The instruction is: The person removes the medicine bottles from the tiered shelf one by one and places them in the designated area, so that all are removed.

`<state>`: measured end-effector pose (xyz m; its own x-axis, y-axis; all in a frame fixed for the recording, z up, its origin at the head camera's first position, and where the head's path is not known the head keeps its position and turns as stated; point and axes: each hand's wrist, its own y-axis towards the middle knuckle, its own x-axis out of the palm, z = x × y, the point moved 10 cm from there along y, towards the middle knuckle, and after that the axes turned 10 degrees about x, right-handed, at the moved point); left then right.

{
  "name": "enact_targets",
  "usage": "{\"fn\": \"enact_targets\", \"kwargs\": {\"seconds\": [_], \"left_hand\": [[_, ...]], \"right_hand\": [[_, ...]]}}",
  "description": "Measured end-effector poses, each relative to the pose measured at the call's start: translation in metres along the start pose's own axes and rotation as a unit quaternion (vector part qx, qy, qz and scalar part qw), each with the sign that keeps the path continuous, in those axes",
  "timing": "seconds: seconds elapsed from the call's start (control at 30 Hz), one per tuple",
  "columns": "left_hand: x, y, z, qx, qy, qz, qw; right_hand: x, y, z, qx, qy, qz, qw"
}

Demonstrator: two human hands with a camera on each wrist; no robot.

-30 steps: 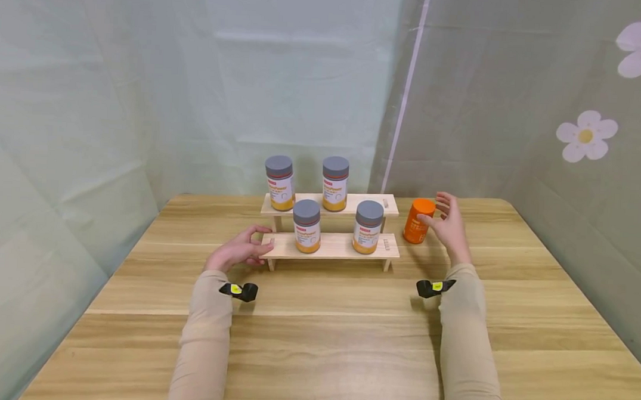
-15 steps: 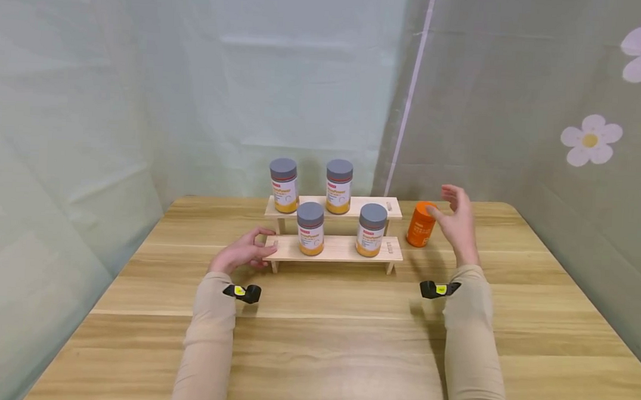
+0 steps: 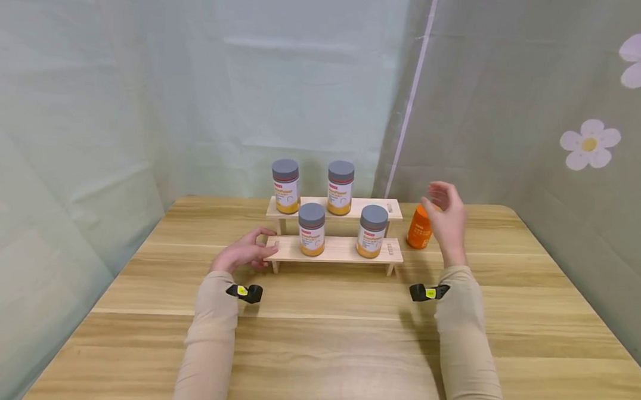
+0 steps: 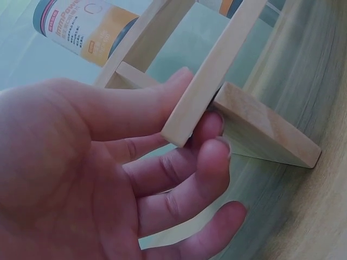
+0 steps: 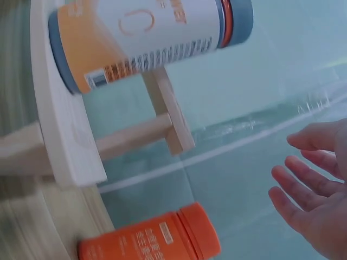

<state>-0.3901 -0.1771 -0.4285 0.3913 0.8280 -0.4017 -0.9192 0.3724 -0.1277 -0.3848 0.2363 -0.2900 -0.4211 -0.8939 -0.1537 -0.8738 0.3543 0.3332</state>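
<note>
My left hand [image 3: 243,250] pinches the left end of the lower tier of a two-step wooden rack [image 3: 340,249]; the left wrist view shows the thumb on top of the board [image 4: 209,70] and fingers beneath it. Beside the rack's right end stands an upright orange bottle [image 3: 419,233] with an orange cap. My right hand [image 3: 448,220] hovers just behind and over that bottle, fingers spread and loosely bent, holding nothing. In the right wrist view a gap separates those fingertips from the orange cap [image 5: 200,230].
Two grey-capped jars stand on each tier, including a front right jar [image 3: 371,233] and a back left jar [image 3: 287,192]. The rack rests on a wooden table [image 3: 314,343]. Pale curtains [image 3: 304,74] hang behind and at the sides.
My right hand has come away from the orange bottle, rising and then shifting left above it. The left hand keeps its grip on the rack, and the camera view has shifted slightly.
</note>
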Motion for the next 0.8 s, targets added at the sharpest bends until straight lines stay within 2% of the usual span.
{"fn": "enact_targets", "kwargs": {"seconds": [0.33, 0.6, 0.8], "left_hand": [[-0.001, -0.003, 0.002, -0.012, 0.030, 0.008, 0.9994], [-0.002, -0.004, 0.003, -0.024, 0.039, 0.013, 0.9989], [-0.001, -0.004, 0.004, -0.030, 0.040, 0.015, 0.9986]], "right_hand": [[0.026, -0.011, -0.006, -0.007, 0.002, -0.017, 0.9998], [0.048, -0.017, -0.013, -0.005, 0.002, -0.069, 0.9976], [0.059, -0.020, -0.021, -0.020, -0.008, -0.089, 0.9958]]}}
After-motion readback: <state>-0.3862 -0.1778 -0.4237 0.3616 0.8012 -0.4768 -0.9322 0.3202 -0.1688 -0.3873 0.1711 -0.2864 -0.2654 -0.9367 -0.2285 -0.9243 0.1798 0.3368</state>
